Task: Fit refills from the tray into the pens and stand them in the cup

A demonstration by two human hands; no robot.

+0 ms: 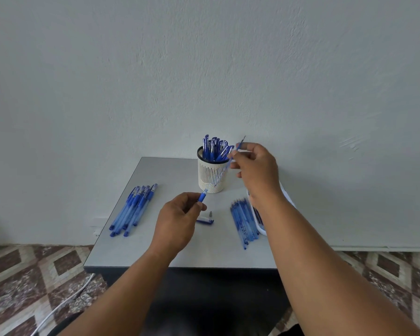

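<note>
Far left, a row of pens [134, 209] lies waiting on the table [155, 251]. Left hand [177, 221] pinches the barrel [202, 197], open end up. Cap [205, 221] and tip [210, 213] lie loose just beside it. Cup [212, 174] stands behind, packed with pens. Right hand [257, 173] pinches a refill [228, 166], slanting down toward the barrel's mouth. Loose refills [244, 221] lie by the tray [261, 226]. Risk, I'd say: a misaimed refill bends or skids off, and that small tip could get knocked off the table.
</note>
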